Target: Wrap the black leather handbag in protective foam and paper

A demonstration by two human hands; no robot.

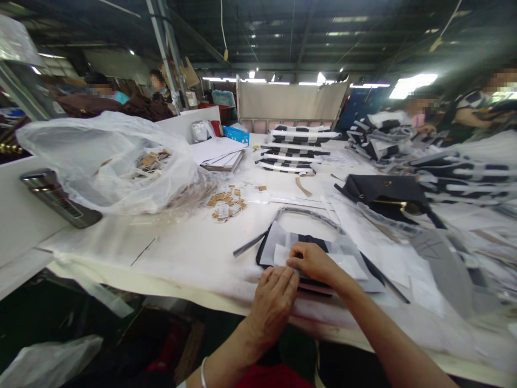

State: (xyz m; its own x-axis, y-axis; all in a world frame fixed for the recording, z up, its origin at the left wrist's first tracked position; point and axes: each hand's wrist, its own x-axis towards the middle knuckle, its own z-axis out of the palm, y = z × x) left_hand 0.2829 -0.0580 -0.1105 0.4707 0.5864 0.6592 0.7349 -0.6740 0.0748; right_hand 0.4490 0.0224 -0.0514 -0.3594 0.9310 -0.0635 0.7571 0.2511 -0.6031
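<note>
Dark beamed ceiling [274, 37] hangs over white counter [186, 253], with beige partition [291, 101], strip lights [220, 79] and dark blue panel [363, 110] behind, slanted metal post [160, 40] at left.

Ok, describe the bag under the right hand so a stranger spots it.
On the white table, find the right hand near the front edge. The bag lies beneath it, handle loop pointing away. Pale wrapping mostly covers it, unlike the black bag farther right.
</note>
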